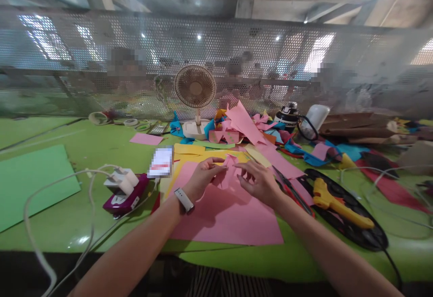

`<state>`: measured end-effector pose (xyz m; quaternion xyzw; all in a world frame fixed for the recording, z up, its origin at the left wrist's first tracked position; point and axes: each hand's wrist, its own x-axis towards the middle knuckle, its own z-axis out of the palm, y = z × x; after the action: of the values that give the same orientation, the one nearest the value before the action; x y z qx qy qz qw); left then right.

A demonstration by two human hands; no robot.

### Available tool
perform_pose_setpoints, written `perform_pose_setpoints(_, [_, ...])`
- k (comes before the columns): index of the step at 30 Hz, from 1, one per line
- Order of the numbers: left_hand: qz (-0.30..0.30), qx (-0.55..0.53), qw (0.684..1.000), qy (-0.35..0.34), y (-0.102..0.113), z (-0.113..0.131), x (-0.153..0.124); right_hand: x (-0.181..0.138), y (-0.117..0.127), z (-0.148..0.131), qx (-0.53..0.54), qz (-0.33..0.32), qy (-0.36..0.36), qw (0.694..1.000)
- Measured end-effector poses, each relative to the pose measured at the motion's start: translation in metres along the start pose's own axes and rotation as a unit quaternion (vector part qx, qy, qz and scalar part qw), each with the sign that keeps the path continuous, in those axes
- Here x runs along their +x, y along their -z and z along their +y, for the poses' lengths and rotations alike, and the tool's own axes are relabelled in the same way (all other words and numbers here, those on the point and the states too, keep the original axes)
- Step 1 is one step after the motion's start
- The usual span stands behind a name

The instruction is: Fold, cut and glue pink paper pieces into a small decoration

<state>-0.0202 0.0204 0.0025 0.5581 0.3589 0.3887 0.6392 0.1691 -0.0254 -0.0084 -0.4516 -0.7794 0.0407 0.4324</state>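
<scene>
Both my hands meet over the middle of the green table (84, 143). Between them is a small pink paper piece (229, 171), pinched at its left edge by my left hand (203, 176), which wears a watch at the wrist. My right hand (260, 180) grips the piece's right side with curled fingers. Under the hands lies a large pink paper sheet (230, 216), with yellow sheets (199, 153) behind it.
A yellow glue gun (333, 202) rests on a black tray (365, 234) at the right, scissors (287, 184) beside my right hand. A power strip with chargers (125, 189) and white cables sits left, near a green sheet (30, 180). A small fan (195, 94) and paper scraps stand behind.
</scene>
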Motion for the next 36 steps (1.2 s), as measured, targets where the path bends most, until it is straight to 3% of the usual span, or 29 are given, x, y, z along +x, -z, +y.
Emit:
perform_pose_setpoints(5, [-0.038,0.013,0.999,0.017,-0.002,-0.001,-0.003,-0.001,0.0,0.007,-0.09,-0.025,0.089,0.992])
perform_pose_setpoints(14, [-0.04,0.162,0.981,0.1,-0.001,0.018,0.0,0.001,0.007,0.006,-0.136,-0.09,0.122,0.979])
perform_pose_setpoints(16, [-0.04,0.213,0.975,0.054,-0.002,0.017,-0.004,-0.005,0.008,0.004,-0.138,-0.115,0.132,0.975])
perform_pose_setpoints(18, [-0.037,0.289,0.956,-0.041,-0.003,0.014,-0.011,-0.014,0.01,0.004,-0.14,-0.146,0.147,0.968])
perform_pose_setpoints(21, [-0.077,0.389,0.902,-0.169,-0.006,0.009,-0.026,-0.026,0.015,0.009,-0.137,-0.186,0.166,0.959])
perform_pose_setpoints(24, [-0.146,0.45,0.845,-0.247,-0.008,0.005,-0.036,-0.032,0.018,0.015,-0.132,-0.21,0.174,0.953])
perform_pose_setpoints(29, [-0.232,0.497,0.787,-0.283,-0.007,-0.002,-0.036,-0.032,0.019,0.021,-0.103,-0.214,0.144,0.961])
perform_pose_setpoints(36, [-0.254,0.544,0.75,-0.278,-0.002,-0.009,-0.034,-0.03,0.016,0.017,-0.076,-0.196,0.072,0.975])
